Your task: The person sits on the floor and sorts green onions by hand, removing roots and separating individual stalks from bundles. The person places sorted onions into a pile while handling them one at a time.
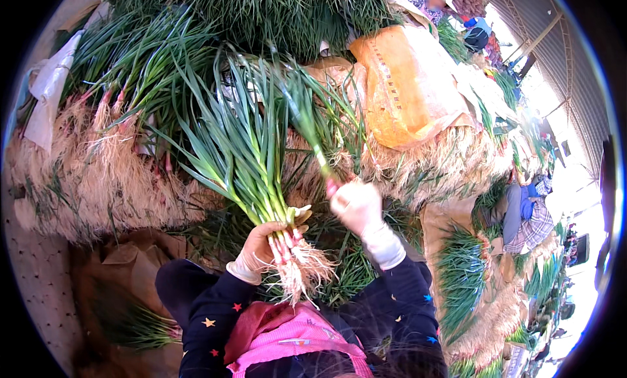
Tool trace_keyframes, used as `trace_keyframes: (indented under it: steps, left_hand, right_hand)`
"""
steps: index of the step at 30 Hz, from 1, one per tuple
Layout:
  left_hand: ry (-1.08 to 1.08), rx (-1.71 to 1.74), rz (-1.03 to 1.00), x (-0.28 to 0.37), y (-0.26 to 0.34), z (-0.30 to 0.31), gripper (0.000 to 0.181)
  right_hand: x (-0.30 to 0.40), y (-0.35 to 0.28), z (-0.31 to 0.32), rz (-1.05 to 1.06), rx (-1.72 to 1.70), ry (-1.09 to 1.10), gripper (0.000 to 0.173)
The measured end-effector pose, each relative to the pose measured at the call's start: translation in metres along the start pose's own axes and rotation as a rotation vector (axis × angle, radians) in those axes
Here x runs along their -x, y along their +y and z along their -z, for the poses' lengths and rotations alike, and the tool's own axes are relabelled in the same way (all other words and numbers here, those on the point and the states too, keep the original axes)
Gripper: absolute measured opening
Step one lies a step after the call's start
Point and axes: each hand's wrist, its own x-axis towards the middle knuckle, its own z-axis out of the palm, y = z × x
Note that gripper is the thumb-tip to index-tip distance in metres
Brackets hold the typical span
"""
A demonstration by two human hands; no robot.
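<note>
A bunch of green onions (pixel 262 162) with long green leaves, pinkish stems and pale hanging roots is gripped in my left hand (pixel 264 243), which wears a thin glove. The leaves point up and away, the roots towards my pink apron (pixel 294 334). To its right, my gloved right hand (pixel 357 204) is closed on the reddish lower end of another green onion stalk (pixel 318 155), its leaves slanting up to the left; hand and stalk are motion-blurred. The two hands are apart.
Ahead lie heaped green onions (pixel 142 69), their roots (pixel 112 182) facing me, partly under an orange woven sack (pixel 397 89). Loose leaves lie below my hands. A bundle (pixel 142 324) rests at lower left, more (pixel 460 275) at right. Other people (pixel 531 214) sit along the right side and far back.
</note>
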Motion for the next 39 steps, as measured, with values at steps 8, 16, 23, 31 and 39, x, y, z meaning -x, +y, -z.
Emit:
trace_keyframes:
  steps: [8,16,23,31,39]
  left_hand:
    - [-0.094,0.038,0.055,0.007,-0.005,0.001,0.056]
    - [-0.112,-0.016,-0.003,0.022,-0.005,0.009,0.044]
    - [-0.141,-0.130,-0.209,0.070,0.015,-0.022,0.048]
    - [0.242,-0.218,-0.098,0.061,0.029,0.026,0.060]
    - [0.264,-0.145,-0.122,0.054,0.028,0.035,0.050]
  right_hand:
    - [0.028,-0.018,-0.006,-0.447,-1.180,-0.814,0.038]
    - [-0.010,-0.066,-0.053,-0.563,-1.409,-0.322,0.039]
    - [0.050,0.061,-0.138,-0.328,-0.420,-0.400,0.041]
    - [0.044,-0.003,-0.201,-0.394,-0.952,-0.636,0.046]
    - [-0.007,-0.071,-0.258,-0.629,-0.674,-0.344,0.026]
